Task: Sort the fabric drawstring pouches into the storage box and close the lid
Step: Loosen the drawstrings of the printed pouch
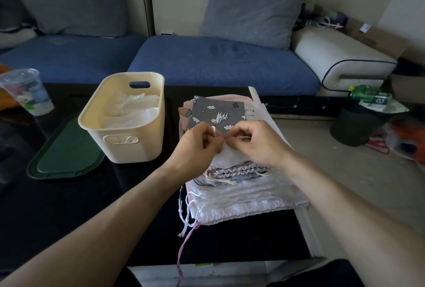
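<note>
Both hands meet over the far part of the pouch pile (232, 185), which lies along the right edge of the dark counter (69, 206). The left hand (197, 146) pinches a loop of white drawstring (213, 130) between thumb and curled fingers; the right hand (255, 142) pinches the other run of cord just beside it, so each grip is clamped on string, not on cloth. Under them lies a white pouch (226, 153), with a grey unicorn-print pouch (218, 112) showing beyond the knuckles toward the far edge.

The storage box (124, 116) stands to the left of the pile, near the middle of the counter — open, with pale pouches already inside. Its long axis runs from the near edge toward the far edge, roughly parallel to the pile. The green lid (66, 151) lies flat on the counter at the box's left side.

The coming move, I judge, turns on this: the box lies leftward of both hands, and the left hand is the nearer one. The cord looks to be in the middle of tightening, and most of the pile is still outside the box.
</note>
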Demonstrator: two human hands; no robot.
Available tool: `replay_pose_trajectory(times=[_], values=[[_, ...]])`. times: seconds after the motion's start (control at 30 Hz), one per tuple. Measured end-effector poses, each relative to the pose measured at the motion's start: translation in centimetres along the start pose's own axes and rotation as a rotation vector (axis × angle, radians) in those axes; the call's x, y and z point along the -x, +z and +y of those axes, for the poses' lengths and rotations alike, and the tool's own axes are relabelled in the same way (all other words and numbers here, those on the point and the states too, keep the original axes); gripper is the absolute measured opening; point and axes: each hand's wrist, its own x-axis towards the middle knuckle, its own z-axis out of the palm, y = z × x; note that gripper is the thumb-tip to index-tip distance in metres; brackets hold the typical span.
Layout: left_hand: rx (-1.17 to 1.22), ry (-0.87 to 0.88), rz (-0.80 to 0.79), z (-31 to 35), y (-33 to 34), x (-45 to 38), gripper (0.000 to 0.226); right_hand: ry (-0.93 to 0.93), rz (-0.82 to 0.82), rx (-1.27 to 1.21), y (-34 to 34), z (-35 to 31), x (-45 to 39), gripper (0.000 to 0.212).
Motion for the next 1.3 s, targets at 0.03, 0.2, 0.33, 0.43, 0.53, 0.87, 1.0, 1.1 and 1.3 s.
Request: replay_pose_trajectory(times=[0.03,0.2,0.33,0.43,0.53,0.87,1.0,1.1,1.3], values=[[0.007,-0.008,-0.033,-0.1,-0.3,-0.1,0.006,0.004,-0.017,0.023,0.0,0.0,0.0,0.005],[-0.024,0.039,-0.049,-0.3,-0.8,-0.1,0.015,0.095,-0.062,0.071,0.3,-0.1,-0.1,0.016],[-0.117,0.117,0.128,0.2,-0.2,0.1,0.018,0.078,-0.038,0.03,0.2,-0.8,-0.4,0.019],[-0.152,0.159,0.179,0.5,0.0,0.0,0.015,0.054,-0.057,0.023,0.0,-1.1,-0.4,0.017],[-0.12,0.165,0.146,0.5,-0.5,-0.2,0.01,0.035,-0.071,0.014,0.0,-1.0,-0.2,0.017],[-0.139,0.203,0.168,0.5,-1.1,-0.1,0.006,-0.019,-0.015,-0.035,0.5,-0.7,0.1,0.016],[-0.077,0.181,0.204,0.5,-1.1,-0.1,0.005,-0.032,-0.012,-0.059,0.7,-0.6,0.0,0.012],[-0.064,0.159,0.204,0.4,-1.2,-0.2,0.004,-0.057,-0.02,-0.049,0.8,-0.8,0.0,0.011],[0.018,0.075,0.145,0.8,-1.4,-0.1,0.006,-0.079,-0.041,-0.114,1.1,-1.6,0.5,0.017]])
